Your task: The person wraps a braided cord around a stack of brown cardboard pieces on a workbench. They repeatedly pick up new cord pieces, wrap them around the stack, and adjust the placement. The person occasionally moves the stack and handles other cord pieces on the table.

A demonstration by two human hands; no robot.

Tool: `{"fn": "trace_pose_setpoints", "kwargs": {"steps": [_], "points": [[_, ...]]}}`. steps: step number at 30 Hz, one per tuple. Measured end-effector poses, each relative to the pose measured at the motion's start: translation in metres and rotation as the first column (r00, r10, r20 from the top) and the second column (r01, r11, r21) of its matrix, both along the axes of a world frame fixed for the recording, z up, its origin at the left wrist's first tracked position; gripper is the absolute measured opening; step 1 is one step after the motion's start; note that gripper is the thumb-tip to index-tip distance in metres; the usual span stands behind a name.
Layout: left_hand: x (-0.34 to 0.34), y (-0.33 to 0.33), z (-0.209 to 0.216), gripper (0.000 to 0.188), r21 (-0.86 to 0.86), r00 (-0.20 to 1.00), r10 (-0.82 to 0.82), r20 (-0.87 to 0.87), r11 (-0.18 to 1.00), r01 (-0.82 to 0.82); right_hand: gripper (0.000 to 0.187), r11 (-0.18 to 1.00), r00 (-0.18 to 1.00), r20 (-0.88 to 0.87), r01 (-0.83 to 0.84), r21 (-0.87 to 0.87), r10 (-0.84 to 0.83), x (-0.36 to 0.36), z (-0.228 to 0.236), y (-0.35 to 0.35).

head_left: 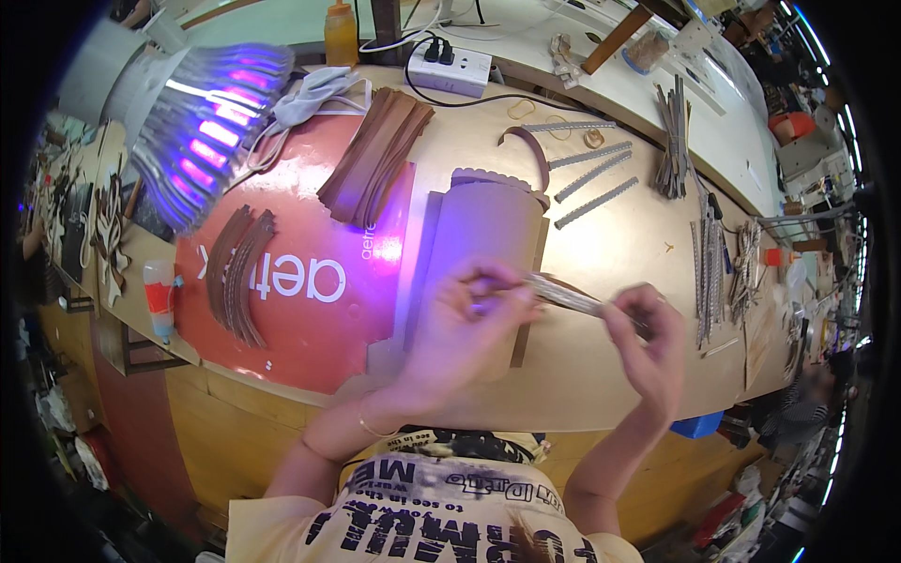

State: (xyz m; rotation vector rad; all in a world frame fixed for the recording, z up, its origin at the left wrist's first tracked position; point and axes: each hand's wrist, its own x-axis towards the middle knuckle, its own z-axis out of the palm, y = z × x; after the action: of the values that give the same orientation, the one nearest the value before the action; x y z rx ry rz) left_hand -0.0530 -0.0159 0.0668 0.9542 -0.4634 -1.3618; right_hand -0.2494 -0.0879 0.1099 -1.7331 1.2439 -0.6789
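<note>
From afar I see the patterned strip (570, 297) slanting lengthwise, bodyward, from left hand (477, 314) to right hand (646, 340), both pinching it.

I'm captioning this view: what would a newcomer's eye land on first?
Probably the finned lamp glowing purple at upper left, overlapping a glossy red sheet in view. Next, just right of centre, come the left hand and right hand, holding a thin, blurred strip between them.
</note>
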Motion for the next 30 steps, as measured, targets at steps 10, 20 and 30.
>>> {"fn": "trace_pose_setpoints", "kwargs": {"steps": [10, 20, 30], "points": [[0.051, 0.024, -0.042, 0.015, 0.063, 0.961, 0.275, -0.032, 0.96, -0.273, 0.023, 0.971, 0.978, -0.061, -0.188, 0.148, 0.199, 0.071, -0.024, -0.009], [0.059, 0.021, -0.055, 0.022, 0.122, 0.973, 0.23, 0.02, 0.965, -0.231, 0.027, 0.981, 0.984, -0.067, -0.153, 0.123, 0.162, 0.076, -0.037, -0.009], [0.057, 0.014, -0.072, 0.014, 0.224, 0.966, 0.236, -0.103, 0.952, -0.208, 0.021, 0.958, 0.988, -0.001, -0.149, 0.245, 0.154, 0.081, -0.041, -0.01]]}}
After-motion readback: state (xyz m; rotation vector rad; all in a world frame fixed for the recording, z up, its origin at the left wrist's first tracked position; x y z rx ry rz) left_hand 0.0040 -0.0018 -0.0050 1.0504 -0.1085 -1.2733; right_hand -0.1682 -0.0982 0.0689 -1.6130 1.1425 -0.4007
